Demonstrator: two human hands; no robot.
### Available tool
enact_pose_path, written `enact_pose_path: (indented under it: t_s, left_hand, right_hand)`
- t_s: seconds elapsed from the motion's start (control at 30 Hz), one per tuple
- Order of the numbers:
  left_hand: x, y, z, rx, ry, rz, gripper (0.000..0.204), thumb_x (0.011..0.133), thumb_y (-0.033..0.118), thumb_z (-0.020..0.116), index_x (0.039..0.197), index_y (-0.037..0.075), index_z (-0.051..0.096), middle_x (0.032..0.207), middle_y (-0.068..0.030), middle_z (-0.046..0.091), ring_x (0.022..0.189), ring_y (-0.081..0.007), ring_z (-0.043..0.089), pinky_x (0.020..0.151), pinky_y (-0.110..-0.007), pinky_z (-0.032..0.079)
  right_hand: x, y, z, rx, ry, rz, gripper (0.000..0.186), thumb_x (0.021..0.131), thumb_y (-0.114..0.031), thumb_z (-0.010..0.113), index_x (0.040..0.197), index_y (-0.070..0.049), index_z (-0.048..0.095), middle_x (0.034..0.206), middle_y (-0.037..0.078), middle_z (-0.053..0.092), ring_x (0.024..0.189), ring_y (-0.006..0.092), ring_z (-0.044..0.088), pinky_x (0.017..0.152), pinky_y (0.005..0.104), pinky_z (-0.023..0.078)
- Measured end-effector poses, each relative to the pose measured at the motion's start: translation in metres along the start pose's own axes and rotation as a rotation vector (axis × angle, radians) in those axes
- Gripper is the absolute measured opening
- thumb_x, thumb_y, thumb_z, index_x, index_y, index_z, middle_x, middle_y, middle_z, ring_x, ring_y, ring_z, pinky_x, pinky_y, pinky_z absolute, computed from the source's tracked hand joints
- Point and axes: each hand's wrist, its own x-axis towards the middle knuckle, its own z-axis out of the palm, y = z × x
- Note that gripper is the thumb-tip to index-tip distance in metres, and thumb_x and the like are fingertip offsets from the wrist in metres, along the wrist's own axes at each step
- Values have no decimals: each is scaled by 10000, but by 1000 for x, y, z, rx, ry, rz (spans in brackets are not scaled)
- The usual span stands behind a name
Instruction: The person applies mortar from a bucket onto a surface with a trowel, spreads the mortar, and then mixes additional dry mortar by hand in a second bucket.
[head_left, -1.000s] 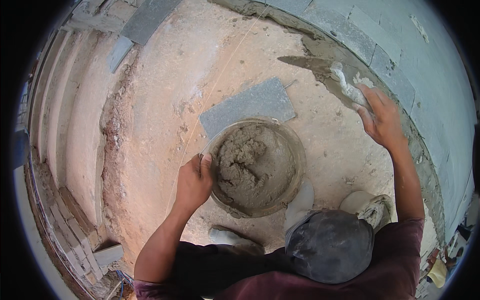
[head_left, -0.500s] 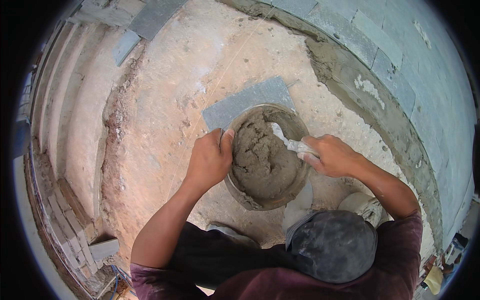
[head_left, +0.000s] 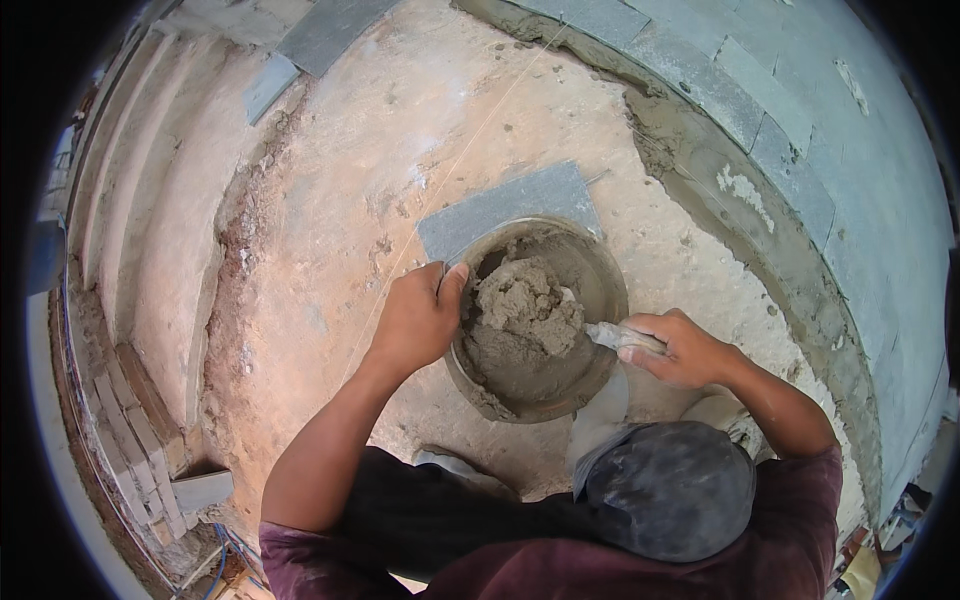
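Mortar heap sits between the two hands, with the trowel reaching it from the right

Head view: The loose, lumpy heap of wet grey mortar [head_left: 525, 305] lies near the middle of the frame, inside a round, mortar-smeared bucket [head_left: 612, 275]. The heap is to the right of the left hand [head_left: 415, 312] and to the left of the right hand [head_left: 680, 348]. The left hand's fingertips look a little nearer to it, but only the right hand reaches it with a tool.

The right hand is wrapped around the pale, mortar-crusted handle of a trowel [head_left: 630, 338]. The trowel's long axis runs leftward and slightly up the frame, from the right hand across the bucket's right rim; its blade is mostly hidden by mortar. The left hand grasps the bucket at its left rim, apparently by a thin wire handle [head_left: 441, 274].

Counted: two hands, one bucket, one trowel, one heap. One flat grey rectangular stone slab [head_left: 520, 200] lies just beyond the bucket's upper rim, partly hidden by it. Two more pieces, a dark grey slab [head_left: 335, 35] and a smaller pale grey block [head_left: 270, 88], lie at the upper left of the frame. One thin pale string [head_left: 470, 145] crosses the rough tan ground [head_left: 350, 200], and one band of wet mortar [head_left: 730, 205] curves down the right side beside laid grey paving [head_left: 840, 150].
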Motion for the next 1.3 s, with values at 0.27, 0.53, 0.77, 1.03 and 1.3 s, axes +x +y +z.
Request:
enact_pose_path:
  t_s: [0.27, 0.53, 0.77, 1.03, 1.3]
  left_hand:
    - [-3, -18, -1, -57, -6, 53, 422, 1040, 277, 547, 796, -65, 583, 696, -292, 575, 648, -441, 588, 641, -485, 457]
    - [-4, -25, 0, -9, 16, 91, 392, 1049, 255, 529, 831, -66, 584, 711, -299, 581, 670, -477, 589, 635, -488, 457]
    - [-4, -20, 3, 19, 34, 88, 378, 1044, 242, 531, 829, -66, 578, 743, -313, 591, 726, -519, 595, 647, -503, 460]
    - [-1, -10, 4, 26, 48, 108, 394, 1041, 252, 539, 798, -59, 564, 744, -323, 586, 724, -529, 578, 641, -523, 447]
    - [5, 5, 6, -6, 18, 66, 431, 1061, 279, 541, 772, -40, 525, 598, -174, 469, 578, -209, 463, 580, -431, 417]
  right_hand:
    - [-33, -9, -54, -16, 293, -34, 275, 985, -218, 672, 1137, 10, 647, 864, 162, 663, 745, 247, 624, 716, 357, 498]
    - [8, 65, -131, -612, 957, 215, 399, 990, -320, 633, 1267, -32, 637, 1052, 209, 699, 919, 380, 690, 823, 462, 536]
    - [45, 91, -174, -933, 1098, 419, 486, 973, -362, 630, 1392, -122, 578, 1133, 211, 692, 924, 412, 700, 816, 494, 569]
    - [-27, 27, -117, -841, 859, -21, 468, 901, -273, 720, 1319, -81, 634, 941, 173, 693, 833, 389, 688, 744, 472, 547]
    - [-46, -8, -23, -991, 184, 198, 440, 959, -295, 636, 1330, -61, 600, 878, 173, 655, 746, 378, 677, 661, 468, 514]
